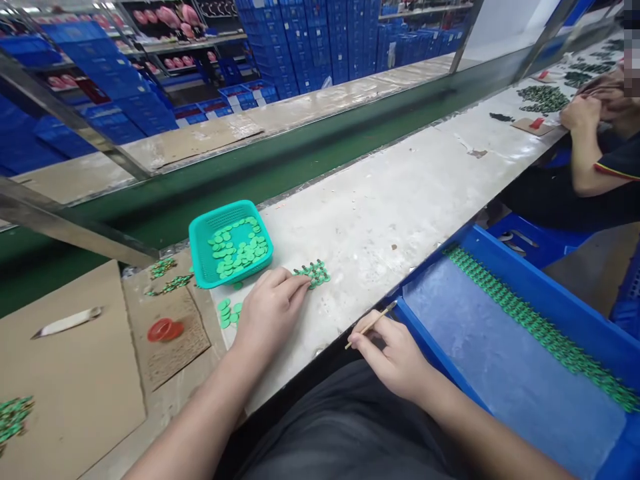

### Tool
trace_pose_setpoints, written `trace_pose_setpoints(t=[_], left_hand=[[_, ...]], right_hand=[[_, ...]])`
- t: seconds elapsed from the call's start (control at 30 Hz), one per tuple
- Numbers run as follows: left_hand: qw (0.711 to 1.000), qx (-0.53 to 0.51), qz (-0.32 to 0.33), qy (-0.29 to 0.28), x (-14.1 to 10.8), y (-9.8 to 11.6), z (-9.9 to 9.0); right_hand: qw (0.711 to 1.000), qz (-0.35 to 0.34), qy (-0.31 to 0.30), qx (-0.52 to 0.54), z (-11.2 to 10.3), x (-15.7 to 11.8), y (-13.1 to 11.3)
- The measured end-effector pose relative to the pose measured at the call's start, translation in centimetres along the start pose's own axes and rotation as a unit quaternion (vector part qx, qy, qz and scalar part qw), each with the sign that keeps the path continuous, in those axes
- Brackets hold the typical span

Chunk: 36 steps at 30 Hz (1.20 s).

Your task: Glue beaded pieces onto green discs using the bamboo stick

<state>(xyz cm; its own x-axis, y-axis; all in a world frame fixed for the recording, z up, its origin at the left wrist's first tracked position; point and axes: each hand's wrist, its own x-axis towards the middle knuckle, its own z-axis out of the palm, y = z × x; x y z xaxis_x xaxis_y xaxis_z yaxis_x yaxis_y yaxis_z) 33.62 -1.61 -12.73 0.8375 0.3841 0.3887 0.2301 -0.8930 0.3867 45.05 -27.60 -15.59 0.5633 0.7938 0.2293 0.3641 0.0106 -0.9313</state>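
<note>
My left hand (273, 303) rests on the white tabletop, its fingertips pinched at the near left edge of a small cluster of green discs with dark pieces on top (315, 272). Whatever sits between those fingertips is too small to make out. In my right hand (390, 347), over the table's front edge, is a thin wooden stick (370, 325) with a dark tip. A teal basket (195, 257) holding flat green discs stands behind my left hand. Loose green discs (229, 313) lie to the left of that hand.
On the right, a blue bin (445, 340) holds rows of green pieces. Cardboard (75, 373) at left carries a white pointed tool (67, 325); a red shallow cup (165, 329) sits on a brown pad. Another person's hands (583, 113) are at the upper right.
</note>
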Motion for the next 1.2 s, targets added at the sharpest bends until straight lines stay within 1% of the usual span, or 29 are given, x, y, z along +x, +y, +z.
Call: trace_pose_setpoints(t=[0.13, 0.23, 0.33, 0.4, 0.43, 0.47, 0.53, 0.57, 0.63, 0.67, 0.7, 0.77, 0.8, 0.83, 0.87, 0.9, 0.93, 1.0, 1.07, 1.1, 1.13, 1.17, 1.2], left_hand=[[0.999, -0.024, -0.026, -0.001, -0.1, 0.3, -0.2], [0.996, -0.063, -0.065, 0.002, -1.0, 1.6, -1.3], [0.988, -0.116, -0.097, -0.027, -3.1, 4.2, -3.2], [0.976, -0.166, -0.127, -0.056, -4.9, 6.0, -4.4], [0.962, -0.214, -0.161, -0.062, -5.8, 6.7, -4.9], [0.938, -0.273, -0.205, -0.057, -6.6, 7.2, -5.2], [0.884, -0.370, -0.284, -0.029, -8.2, 7.4, -5.9], [0.862, -0.400, -0.311, -0.006, -9.0, 7.2, -6.3], [0.828, -0.433, -0.354, 0.039, -10.8, 6.2, -7.3], [0.806, -0.454, -0.376, 0.055, -11.8, 5.6, -7.9], [0.777, -0.480, -0.401, 0.069, -13.0, 4.9, -8.5], [0.723, -0.521, -0.446, 0.081, -15.6, 3.5, -9.7], [0.707, -0.527, -0.464, 0.081, -17.0, 2.9, -10.3], [0.695, -0.528, -0.480, 0.084, -18.4, 2.3, -10.7], [0.684, -0.528, -0.494, 0.092, -19.8, 1.8, -11.0], [0.673, -0.530, -0.505, 0.103, -21.0, 1.5, -11.2], [0.661, -0.535, -0.512, 0.119, -22.1, 1.2, -11.5], [0.632, -0.555, -0.516, 0.163, -23.9, 1.1, -12.2], [0.602, -0.579, -0.516, 0.192, -25.2, 1.4, -13.2], [0.589, -0.589, -0.515, 0.200, -25.7, 1.6, -13.8], [0.577, -0.600, -0.514, 0.205, -26.1, 1.8, -14.3], [0.567, -0.610, -0.512, 0.210, -26.5, 1.9, -14.8], [0.558, -0.618, -0.509, 0.218, -26.9, 2.0, -15.2]], right_hand=[[1.000, 0.001, 0.004, 0.019, -0.3, 0.7, 0.0], [0.998, 0.034, -0.018, 0.057, -0.5, 1.2, -0.8], [0.989, 0.072, -0.080, 0.101, 0.1, 1.3, -2.2], [0.979, 0.088, -0.134, 0.125, 1.2, 1.2, -3.2], [0.974, 0.093, -0.158, 0.134, 1.8, 1.2, -3.7], [0.969, 0.096, -0.179, 0.143, 2.6, 1.2, -4.2], [0.959, 0.099, -0.216, 0.157, 4.2, 1.3, -5.0], [0.954, 0.098, -0.234, 0.160, 5.0, 1.4, -5.3], [0.949, 0.089, -0.266, 0.145, 6.3, 1.8, -6.0], [0.950, 0.083, -0.274, 0.129, 6.8, 2.0, -6.3], [0.951, 0.077, -0.277, 0.111, 7.3, 2.4, -6.6], [0.958, 0.061, -0.273, 0.070, 8.3, 3.7, -7.4], [0.960, 0.043, -0.273, 0.039, 9.1, 4.8, -8.0], [0.959, 0.015, -0.281, -0.011, 10.3, 6.3, -8.8], [0.953, -0.021, -0.294, -0.069, 11.9, 8.0, -9.9], [0.939, -0.065, -0.309, -0.137, 14.0, 10.0, -11.1], [0.909, -0.106, -0.339, -0.218, 16.5, 12.2, -12.6], [0.886, -0.148, -0.364, -0.247, 22.5, 16.5, -15.4], [0.871, -0.165, -0.373, -0.273, 28.8, 19.9, -17.5], [0.866, -0.167, -0.372, -0.289, 31.7, 21.2, -18.2], [0.862, -0.166, -0.370, -0.304, 34.1, 22.1, -18.5], [0.859, -0.159, -0.367, -0.321, 36.1, 22.8, -18.6], [0.855, -0.151, -0.366, -0.336, 37.7, 23.4, -18.6]])
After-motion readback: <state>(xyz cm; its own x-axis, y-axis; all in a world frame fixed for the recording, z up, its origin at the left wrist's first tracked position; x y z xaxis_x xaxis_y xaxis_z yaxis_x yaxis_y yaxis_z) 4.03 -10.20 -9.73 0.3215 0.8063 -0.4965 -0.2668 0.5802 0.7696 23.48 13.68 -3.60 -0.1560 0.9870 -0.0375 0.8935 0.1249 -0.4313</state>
